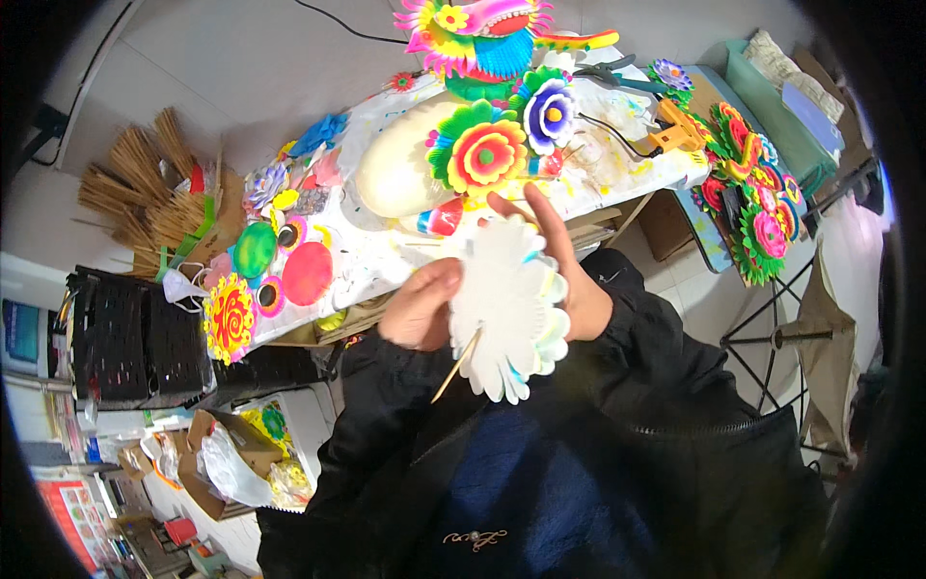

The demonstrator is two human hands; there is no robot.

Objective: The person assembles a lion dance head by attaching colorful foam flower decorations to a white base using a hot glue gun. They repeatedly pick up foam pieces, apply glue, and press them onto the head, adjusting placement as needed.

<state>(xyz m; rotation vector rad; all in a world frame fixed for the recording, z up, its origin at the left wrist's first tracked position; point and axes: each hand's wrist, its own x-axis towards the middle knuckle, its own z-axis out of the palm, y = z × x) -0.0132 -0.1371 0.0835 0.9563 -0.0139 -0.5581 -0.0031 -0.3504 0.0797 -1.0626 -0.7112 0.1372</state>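
Observation:
In front of my chest is a layered, scallop-edged flower (pixel 502 289), its plain white back showing and tints of yellow, green and blue along the right petals. A thin wooden stick (pixel 455 367) juts from its back, slanting down to the left. My left hand (pixel 422 304) is closed on the flower's left edge, thumb on the white back. Behind its right side, my right hand (pixel 577 285) cups the flower with two fingers reaching up past the petals; its palm and other fingers are partly hidden.
A paint-spotted table (pixel 617 179) bears a cream oval form (pixel 400 164), colourful flowers (pixel 487 154) and an orange clamp-like tool (pixel 678 128). Bundled sticks (pixel 145 183) stand at left above black crates (pixel 125 338). More flowers (pixel 762 227) lie on a side board at right, near a folding stool (pixel 805 338).

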